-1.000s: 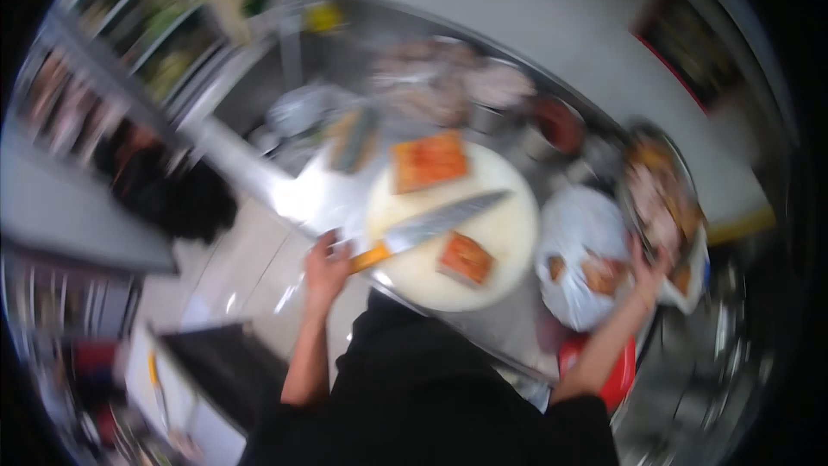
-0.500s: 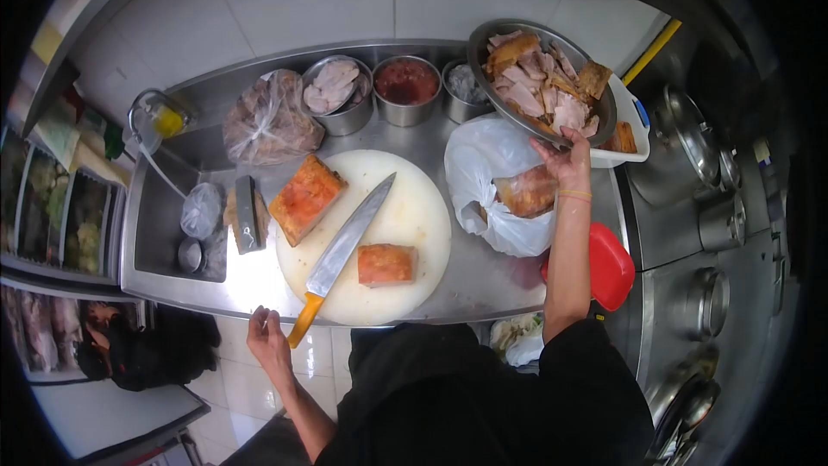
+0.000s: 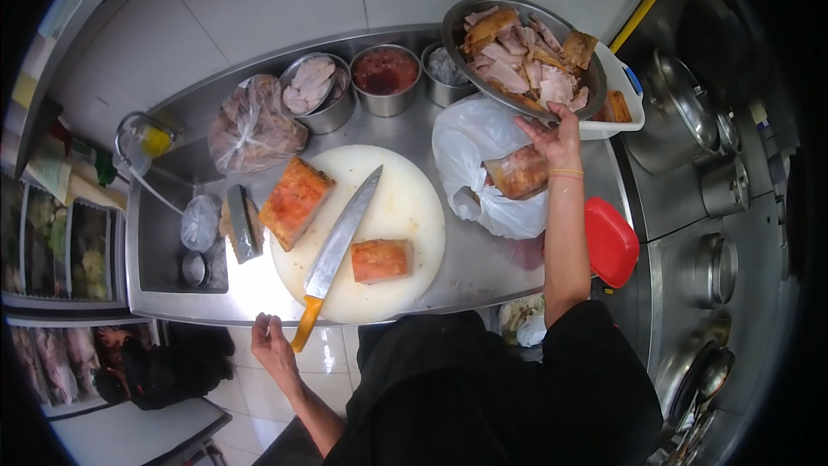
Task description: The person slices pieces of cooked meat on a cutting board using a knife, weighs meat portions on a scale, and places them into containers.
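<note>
My right hand (image 3: 559, 136) is at the near rim of a steel bowl (image 3: 593, 78) of sliced meat (image 3: 517, 56), thumb and fingers gripping that rim. The bowl rests tilted over a white tub (image 3: 623, 128). My left hand (image 3: 271, 341) is by the counter's front edge, left of the knife handle and apart from it, fingers curled together; whether anything small is in them is hidden. A knife (image 3: 343, 237) with a yellow handle lies on the round white board (image 3: 414, 207), between a larger roasted meat block (image 3: 295, 201) and a smaller one (image 3: 381, 261).
A white plastic bag (image 3: 461, 151) holds meat beside the board. Steel pots (image 3: 386, 103) stand along the back, near a bagged lump of meat (image 3: 253, 125). A grey sharpening stone (image 3: 244, 223) lies by the sink (image 3: 159, 233). A red basin (image 3: 612, 242) is at right.
The view has shifted and sharpened since the first frame. The bowl has come from the far right to the back, held by my right hand. My left hand has moved away from the knife handle.
</note>
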The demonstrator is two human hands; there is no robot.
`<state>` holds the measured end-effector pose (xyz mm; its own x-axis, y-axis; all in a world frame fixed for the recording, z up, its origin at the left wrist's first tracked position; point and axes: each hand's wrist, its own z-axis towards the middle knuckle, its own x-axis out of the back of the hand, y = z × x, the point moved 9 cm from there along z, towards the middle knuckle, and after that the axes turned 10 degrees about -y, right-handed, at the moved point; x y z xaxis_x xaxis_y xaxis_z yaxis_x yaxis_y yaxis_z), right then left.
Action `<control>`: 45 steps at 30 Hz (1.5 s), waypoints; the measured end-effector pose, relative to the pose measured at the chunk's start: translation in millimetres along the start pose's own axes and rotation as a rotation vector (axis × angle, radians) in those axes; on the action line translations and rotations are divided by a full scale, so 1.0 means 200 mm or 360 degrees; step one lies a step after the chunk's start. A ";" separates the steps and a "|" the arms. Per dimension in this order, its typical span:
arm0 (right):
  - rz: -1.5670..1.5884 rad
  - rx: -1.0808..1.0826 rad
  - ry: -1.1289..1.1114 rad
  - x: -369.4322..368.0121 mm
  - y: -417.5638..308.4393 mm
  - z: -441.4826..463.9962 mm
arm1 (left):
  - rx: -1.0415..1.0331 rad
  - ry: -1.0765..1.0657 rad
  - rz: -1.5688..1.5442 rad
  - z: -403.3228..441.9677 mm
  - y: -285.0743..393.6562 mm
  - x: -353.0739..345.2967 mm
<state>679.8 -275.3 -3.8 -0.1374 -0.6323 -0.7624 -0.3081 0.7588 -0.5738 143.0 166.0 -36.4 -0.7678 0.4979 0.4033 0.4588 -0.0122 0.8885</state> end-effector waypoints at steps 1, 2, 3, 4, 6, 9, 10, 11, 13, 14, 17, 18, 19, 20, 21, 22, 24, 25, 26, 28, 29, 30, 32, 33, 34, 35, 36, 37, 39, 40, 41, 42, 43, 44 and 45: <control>0.0000 0.0005 -0.0004 0.00 0.00 0.00 | -0.0019 0.0005 0.0007 0.00 0.00 0.00; 0.0018 0.0003 0.0012 0.01 0.00 0.00 | -0.0036 0.0015 0.0014 0.01 -0.01 0.00; 0.0035 -0.0004 0.0026 0.02 0.01 0.00 | -0.0051 0.0030 0.0020 0.01 0.01 0.01; 0.0052 -0.0012 0.0038 0.03 0.01 0.01 | -0.0051 0.0020 0.0000 0.00 0.01 0.01; 0.0048 -0.0015 -0.0017 0.03 0.01 0.02 | -0.0048 0.0005 -0.0038 -0.01 0.05 0.00; 0.0027 -0.0011 -0.0055 0.02 0.00 0.02 | -0.0050 0.0004 -0.0069 -0.02 0.05 -0.01; 0.0017 -0.0007 -0.0058 0.02 -0.01 0.01 | -0.0057 0.0003 -0.0090 -0.01 0.05 -0.01; -0.0007 0.0005 -0.0051 0.01 -0.01 0.00 | -0.0051 -0.0008 -0.0084 -0.01 0.03 -0.01; 0.0019 -0.0010 -0.0011 0.01 0.00 -0.01 | -0.0030 -0.0019 -0.0099 -0.02 0.02 -0.01; 0.0033 -0.0016 0.0009 0.02 0.00 -0.01 | -0.0020 -0.0024 -0.0107 -0.02 0.02 -0.02; 0.0079 -0.0048 0.0009 0.06 0.02 0.01 | 0.0006 -0.0005 -0.0096 -0.02 0.01 -0.02; 0.0075 -0.0053 0.0032 0.08 0.01 0.02 | -0.0015 -0.0013 -0.0092 -0.02 0.02 -0.03; 0.0070 -0.0063 0.0061 0.08 0.02 0.01 | -0.0030 -0.0022 -0.0084 -0.02 0.03 -0.03; 0.0063 -0.0079 0.0096 0.09 0.03 -0.01 | -0.0039 -0.0030 -0.0069 -0.03 0.04 -0.03; 0.0033 -0.0096 0.0053 0.10 0.03 -0.02 | -0.0035 -0.0029 -0.0061 -0.04 0.06 -0.03; 0.0035 -0.0104 0.0046 0.11 0.04 -0.01 | -0.0024 -0.0020 -0.0049 -0.04 0.06 -0.03; 0.0046 -0.0093 0.0038 0.12 0.03 -0.01 | -0.0018 -0.0028 -0.0029 -0.04 0.07 -0.04; 0.0055 -0.0077 0.0067 0.13 0.02 -0.02 | 0.0015 -0.0045 -0.0033 -0.04 0.06 -0.04; 0.0035 -0.0082 0.0065 0.13 0.04 -0.02 | 0.0008 -0.0047 -0.0022 -0.05 0.07 -0.04; 0.0006 -0.0053 0.0061 0.14 0.01 -0.01 | -0.0035 -0.0078 -0.0011 -0.05 0.10 -0.06; 0.0029 -0.0098 0.0046 0.15 0.02 0.02 | -0.0048 -0.0074 0.0039 -0.04 0.10 -0.06; 0.0021 -0.0128 -0.0046 0.16 0.02 0.05 | -0.0033 -0.0070 0.0086 -0.03 0.08 -0.06; -0.0045 -0.0086 0.0047 0.06 0.02 0.00 | -0.0009 -0.0073 0.0090 0.00 0.02 -0.06; -0.0060 -0.0099 -0.0025 0.06 0.02 0.04 | -0.0018 -0.0092 0.0077 0.01 0.03 -0.07; -0.0076 -0.0121 -0.0105 0.07 0.03 0.09 | -0.0023 -0.0099 0.0064 0.00 0.04 -0.08; -0.0095 -0.0149 -0.0193 0.07 0.05 0.15 | -0.0026 -0.0097 0.0048 0.01 0.05 -0.09; -0.0067 -0.0138 -0.0193 0.08 0.04 0.17 | -0.0045 -0.0090 0.0033 0.02 0.05 -0.09; -0.0043 -0.0135 -0.0199 0.09 0.04 0.18 | -0.0060 -0.0075 0.0014 0.03 0.03 -0.09; -0.0047 -0.0113 -0.0129 0.12 0.04 0.21 | -0.0037 -0.0079 0.0028 0.02 0.05 -0.09; -0.0084 -0.0083 -0.0343 0.06 0.03 0.20 | 0.0005 -0.0079 0.0061 0.00 0.09 -0.09; -0.0107 0.0012 -0.0420 0.08 0.01 0.22 | -0.0101 0.0009 0.0129 0.01 0.05 -0.07; -0.0111 0.0000 -0.0439 0.14 0.00 0.29 | 0.0021 -0.0087 0.0201 0.01 0.03 -0.07; 0.0131 -0.0222 -0.0449 0.16 0.01 0.32 | 0.0021 0.0021 0.0179 0.04 -0.09 -0.06; -0.0382 -0.0179 -0.0589 0.28 -0.05 0.48 | 0.0021 0.0033 0.0283 0.03 -0.10 -0.07; -0.0892 -0.0098 -0.0701 0.40 -0.11 0.63 | 0.0060 0.0054 0.0278 0.03 -0.11 -0.09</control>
<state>794.3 -323.2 -90.7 0.4463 -0.7928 -0.4152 -0.2754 0.3198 -0.9066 148.7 163.0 -64.8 -0.6893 0.4617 0.5583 0.6023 -0.0629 0.7958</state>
